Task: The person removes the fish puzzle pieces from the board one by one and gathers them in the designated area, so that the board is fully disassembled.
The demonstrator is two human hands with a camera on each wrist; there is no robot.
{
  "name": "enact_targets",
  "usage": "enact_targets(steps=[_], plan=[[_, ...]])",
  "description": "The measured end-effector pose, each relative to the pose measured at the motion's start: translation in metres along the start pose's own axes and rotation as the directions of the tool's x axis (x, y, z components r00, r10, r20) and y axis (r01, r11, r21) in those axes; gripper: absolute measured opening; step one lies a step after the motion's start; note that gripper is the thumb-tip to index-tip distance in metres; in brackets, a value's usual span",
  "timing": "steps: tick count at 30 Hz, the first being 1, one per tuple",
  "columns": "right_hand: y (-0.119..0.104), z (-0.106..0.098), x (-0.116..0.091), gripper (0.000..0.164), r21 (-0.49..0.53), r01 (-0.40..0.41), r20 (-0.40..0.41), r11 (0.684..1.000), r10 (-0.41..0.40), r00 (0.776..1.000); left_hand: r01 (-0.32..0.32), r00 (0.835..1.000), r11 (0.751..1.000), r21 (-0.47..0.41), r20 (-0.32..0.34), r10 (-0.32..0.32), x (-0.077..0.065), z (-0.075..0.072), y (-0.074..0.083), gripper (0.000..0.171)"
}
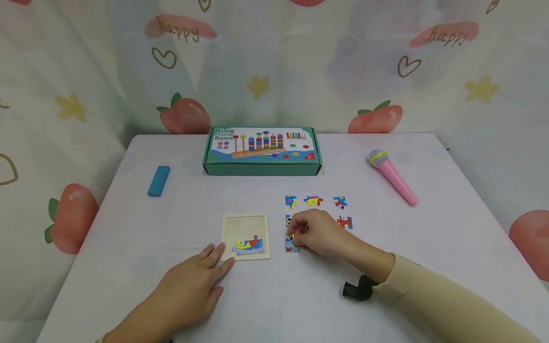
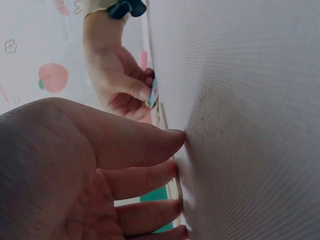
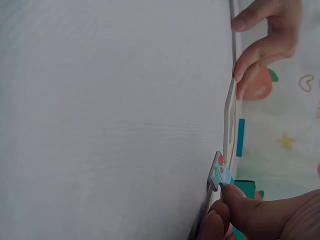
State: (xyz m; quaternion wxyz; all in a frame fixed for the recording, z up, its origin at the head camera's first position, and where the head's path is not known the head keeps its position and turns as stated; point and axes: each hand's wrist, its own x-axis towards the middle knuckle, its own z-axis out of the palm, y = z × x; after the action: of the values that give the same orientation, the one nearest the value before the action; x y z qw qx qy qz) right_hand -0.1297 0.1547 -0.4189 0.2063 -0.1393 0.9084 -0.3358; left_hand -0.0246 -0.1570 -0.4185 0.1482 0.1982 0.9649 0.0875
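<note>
My left hand [image 1: 188, 286] lies with its fingers extended, fingertips at the lower left corner of a square wooden puzzle tray [image 1: 267, 238]. Inside the tray, toward its lower right, are joined puzzle pieces [image 1: 253, 247] in blue, yellow and red. To the right of the tray my right hand [image 1: 319, 232] pinches a light-blue puzzle piece [image 3: 220, 170] with red and green print between thumb and fingers. In the right wrist view that piece is tilted up on edge. Beyond this hand lie loose pieces, among them a yellow one [image 1: 313, 200] and a red one [image 1: 345, 222].
A green ring game box [image 1: 262, 169] stands at the back middle. The teal block [image 1: 159, 181] lies far left, and a pink toy microphone [image 1: 396, 178] far right. Black straps [image 1: 359, 288] show at the right wrist. A patterned curtain [image 1: 279, 62] hangs behind the table.
</note>
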Motion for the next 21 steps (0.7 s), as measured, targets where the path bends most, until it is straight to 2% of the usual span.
enact_targets(steps=[7,11,15,21], plan=[[-0.004,0.006,0.0,0.016,-0.155,0.04,-0.041,0.987,-0.046,0.998,0.0,1.0,1.0,-0.002,-0.001,0.0,-0.001,0.0,0.001,0.059],[-0.009,0.008,0.0,0.017,-0.208,0.066,-0.06,0.976,-0.08,0.995,-0.006,1.0,1.0,-0.009,-0.004,0.006,0.0,0.0,0.001,0.058],[-0.021,0.009,0.001,0.018,-0.19,0.095,-0.046,0.977,-0.105,0.993,-0.004,1.0,1.0,-0.013,-0.004,0.004,0.001,-0.001,0.001,0.057],[-0.041,0.019,0.012,0.029,-0.11,0.202,0.033,0.973,-0.2,0.979,0.004,1.0,1.0,-0.007,0.006,-0.004,0.001,-0.001,0.001,0.058]])
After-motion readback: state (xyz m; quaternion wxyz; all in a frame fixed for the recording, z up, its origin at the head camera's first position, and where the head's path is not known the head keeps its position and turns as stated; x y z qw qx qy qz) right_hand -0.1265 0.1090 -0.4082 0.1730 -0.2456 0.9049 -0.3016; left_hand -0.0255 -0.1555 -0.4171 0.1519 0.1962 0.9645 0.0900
